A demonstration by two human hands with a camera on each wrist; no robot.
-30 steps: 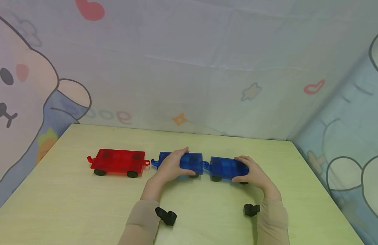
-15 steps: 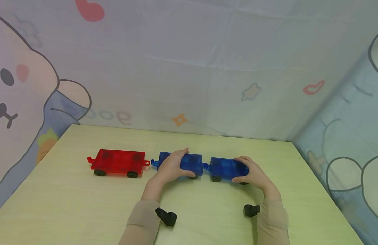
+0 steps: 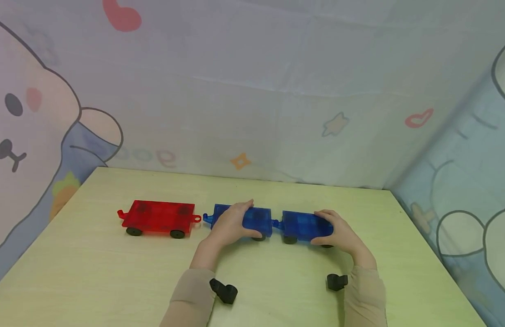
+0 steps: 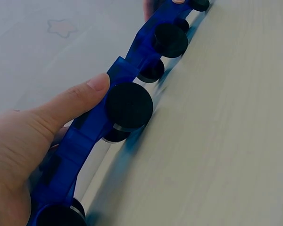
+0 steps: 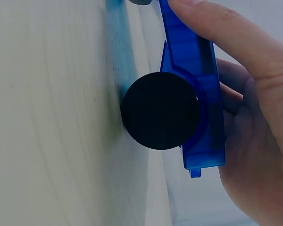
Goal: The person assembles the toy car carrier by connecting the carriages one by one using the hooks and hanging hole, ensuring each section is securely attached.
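Head view showed three flat toy cars in a row across the far half of the table [image 3: 113, 272], all standing on their black wheels: a red car [image 3: 158, 217] at the left end, then two blue ones. The left hand [image 3: 229, 225] lay over the middle blue car [image 3: 258, 219], its grip closed round the body with the thumb on the near edge, as the left wrist view confirmed, where the thumb [image 4: 70, 106] pressed the blue rim just beside a wheel [image 4: 129, 107]. The right hand [image 3: 338, 231] held the right blue car [image 3: 303, 225] the same way, fingers curled over the top and thumb [image 5: 217, 26] along the side above a wheel [image 5: 160, 110]. Each hand gripped the outer end of its car, which left the facing ends free; there the two cars met end to end, seemingly joined at their small hitches, though the joint was too small to make out. The red car's loop sat just beside the middle car's hook, apparently not linked. Two black clips [image 3: 223, 290] lay near the sleeves, probably camera mounts.
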